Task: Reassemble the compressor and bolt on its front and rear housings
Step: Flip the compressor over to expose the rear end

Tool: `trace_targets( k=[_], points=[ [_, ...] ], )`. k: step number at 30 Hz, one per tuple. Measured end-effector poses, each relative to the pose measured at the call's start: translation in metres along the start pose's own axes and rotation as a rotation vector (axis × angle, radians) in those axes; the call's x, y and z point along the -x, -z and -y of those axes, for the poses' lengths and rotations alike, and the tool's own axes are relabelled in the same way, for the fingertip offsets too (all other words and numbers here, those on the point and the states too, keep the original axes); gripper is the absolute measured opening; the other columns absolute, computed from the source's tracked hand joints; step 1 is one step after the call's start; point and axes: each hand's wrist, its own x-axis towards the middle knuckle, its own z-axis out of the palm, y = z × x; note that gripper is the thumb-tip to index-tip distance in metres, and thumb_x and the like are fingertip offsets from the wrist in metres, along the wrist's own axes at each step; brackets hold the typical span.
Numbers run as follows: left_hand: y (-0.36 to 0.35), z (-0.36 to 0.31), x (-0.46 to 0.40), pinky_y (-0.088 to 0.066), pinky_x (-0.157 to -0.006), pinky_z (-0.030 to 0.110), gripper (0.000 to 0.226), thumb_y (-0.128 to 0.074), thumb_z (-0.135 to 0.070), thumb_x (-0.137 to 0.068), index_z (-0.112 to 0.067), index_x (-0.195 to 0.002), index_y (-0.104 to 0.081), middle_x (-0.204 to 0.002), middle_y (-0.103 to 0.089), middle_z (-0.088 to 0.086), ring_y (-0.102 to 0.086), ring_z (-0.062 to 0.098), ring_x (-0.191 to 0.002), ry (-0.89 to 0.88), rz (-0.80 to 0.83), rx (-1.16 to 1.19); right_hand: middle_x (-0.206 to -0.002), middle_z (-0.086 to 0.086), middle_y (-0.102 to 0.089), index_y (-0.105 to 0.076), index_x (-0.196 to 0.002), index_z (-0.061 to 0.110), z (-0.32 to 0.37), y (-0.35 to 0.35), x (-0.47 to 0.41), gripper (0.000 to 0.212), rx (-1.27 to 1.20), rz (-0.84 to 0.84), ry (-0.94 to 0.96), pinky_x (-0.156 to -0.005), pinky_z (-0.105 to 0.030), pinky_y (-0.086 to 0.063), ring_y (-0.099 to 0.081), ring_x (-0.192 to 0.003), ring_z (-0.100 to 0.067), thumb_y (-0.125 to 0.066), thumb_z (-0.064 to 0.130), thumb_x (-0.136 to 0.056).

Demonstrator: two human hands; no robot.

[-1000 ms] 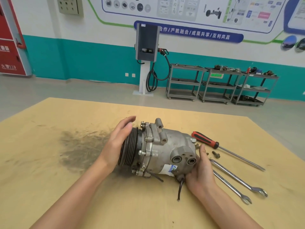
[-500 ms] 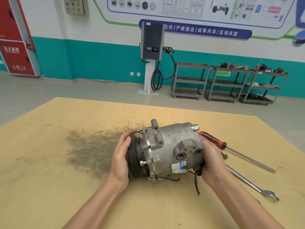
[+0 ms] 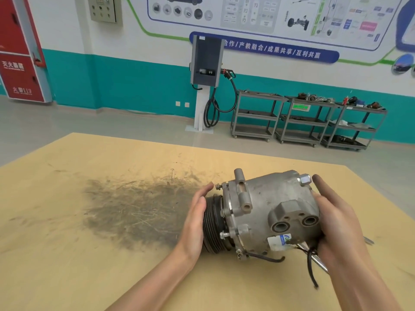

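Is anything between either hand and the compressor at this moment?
Nothing visible. The left hand lies flat against the pulley end of the compressor; the right hand cups its rear end, with no gap showing.

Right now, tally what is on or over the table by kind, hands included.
Hands: 2, left hand and right hand
Compressor: 1
Wrench, mostly hidden: 1
Total: 4
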Motion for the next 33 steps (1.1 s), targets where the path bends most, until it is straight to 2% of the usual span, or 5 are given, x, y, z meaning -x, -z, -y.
trace_targets(
  k=[6, 13, 16, 22, 33],
  points=[
    [0.006, 0.006, 0.006, 0.020, -0.114, 0.036, 0.050, -0.002, -0.061, -0.089, -0.060, -0.138, -0.013, -0.147, 0.018, -0.035, 0.031, 0.000, -0.136, 0.040, -0.028, -0.358, -0.117, 0.006, -0.066, -0.045, -0.143, 0.034, 0.034, -0.016, 0.000, 0.045, 0.331, 0.056, 0.159, -0.046, -0.020, -0.049, -0.068, -0.069, -0.006, -0.048, 0.019, -0.101],
    [0.026, -0.011, 0.001, -0.020, -0.117, 0.026, 0.065, -0.019, -0.071, -0.091, -0.042, -0.149, -0.027, -0.156, -0.029, -0.023, -0.024, -0.004, -0.144, -0.095, -0.190, -0.061, -0.107, 0.016, -0.060, -0.033, -0.148, 0.034, 0.058, -0.072, 0.006, 0.050, 0.759, 0.186, 0.314, -0.069, -0.053, -0.058, -0.068, -0.079, -0.031, -0.043, 0.022, -0.101],
    [0.034, -0.023, 0.001, -0.032, -0.108, 0.016, 0.068, -0.031, -0.075, -0.088, -0.042, -0.147, -0.031, -0.150, -0.040, -0.027, -0.033, -0.008, -0.139, -0.224, -0.141, 0.056, -0.104, 0.022, -0.055, -0.026, -0.150, 0.036, 0.061, -0.108, 0.018, 0.053, 0.971, 0.267, 0.431, -0.065, -0.046, -0.056, -0.066, -0.074, -0.026, -0.040, 0.022, -0.100],
    [0.045, -0.022, 0.011, -0.034, -0.117, 0.042, 0.076, -0.040, -0.067, -0.085, -0.027, -0.150, -0.037, -0.150, -0.046, -0.012, -0.042, 0.004, -0.138, -0.270, -0.167, 0.039, -0.120, -0.006, -0.062, -0.017, -0.152, 0.035, 0.045, -0.157, 0.036, 0.058, 1.316, 0.285, 0.662, -0.069, -0.038, -0.028, -0.056, -0.107, -0.033, -0.036, 0.027, -0.098],
    [0.028, -0.010, 0.017, -0.029, -0.119, 0.040, 0.064, -0.045, -0.053, -0.090, -0.025, -0.147, -0.034, -0.151, -0.040, -0.011, -0.033, 0.008, -0.143, -0.418, -0.226, -0.027, -0.138, 0.005, -0.056, -0.024, -0.150, 0.039, 0.060, -0.124, 0.005, 0.053, 1.133, 0.626, 0.650, -0.101, -0.038, -0.043, -0.052, -0.123, -0.022, -0.043, 0.033, -0.101]
  ],
)
